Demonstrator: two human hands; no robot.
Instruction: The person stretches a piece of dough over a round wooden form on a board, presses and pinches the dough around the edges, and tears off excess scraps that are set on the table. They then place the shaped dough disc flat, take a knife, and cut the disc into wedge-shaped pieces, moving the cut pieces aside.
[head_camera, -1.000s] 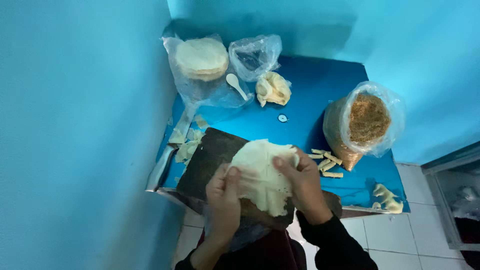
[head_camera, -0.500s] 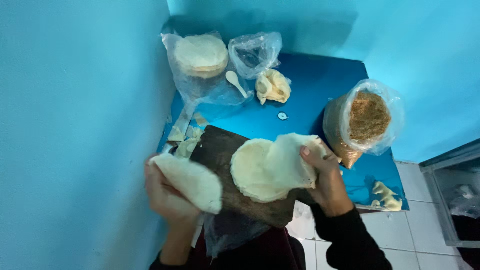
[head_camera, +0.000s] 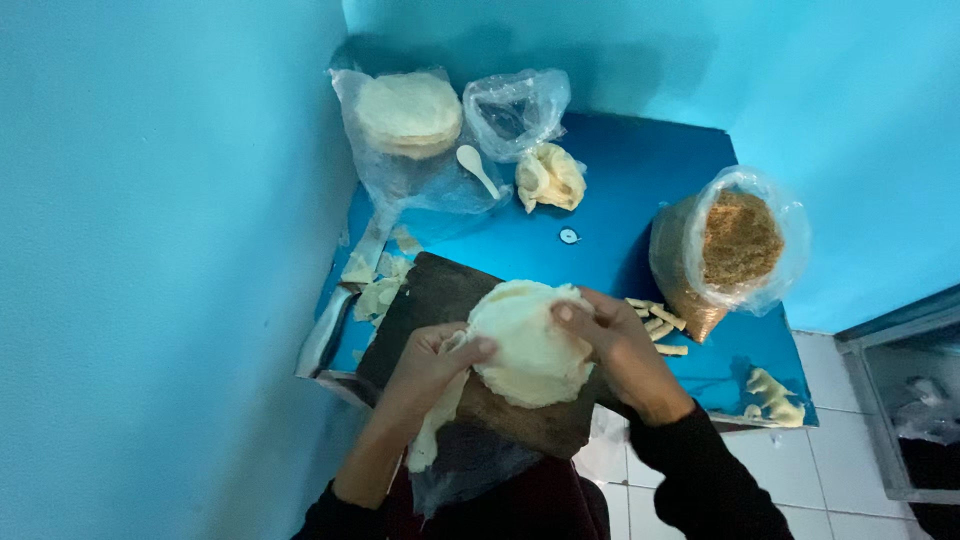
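Note:
A stack of pale round wrappers (head_camera: 530, 345) lies on a dark wooden board (head_camera: 430, 300) at the front of the blue table (head_camera: 640, 190). My left hand (head_camera: 425, 370) grips the stack's left edge, and a loose wrapper (head_camera: 432, 435) hangs below that hand. My right hand (head_camera: 620, 345) pinches the stack's upper right edge with the fingers curled onto it. Both hands are touching the stack.
A plastic bag of round wrappers (head_camera: 408, 112) and an emptier bag (head_camera: 512, 108) stand at the back left, with a white spoon (head_camera: 477, 168) and crumpled dough (head_camera: 548, 177). A bag of brown filling (head_camera: 735, 245) stands right. Small rolls (head_camera: 655, 322) and dough scraps (head_camera: 375, 290) lie about.
My left hand was out to the left holding a separate wrapper; now it is back at the stack's left edge. The right hand has stayed on the stack.

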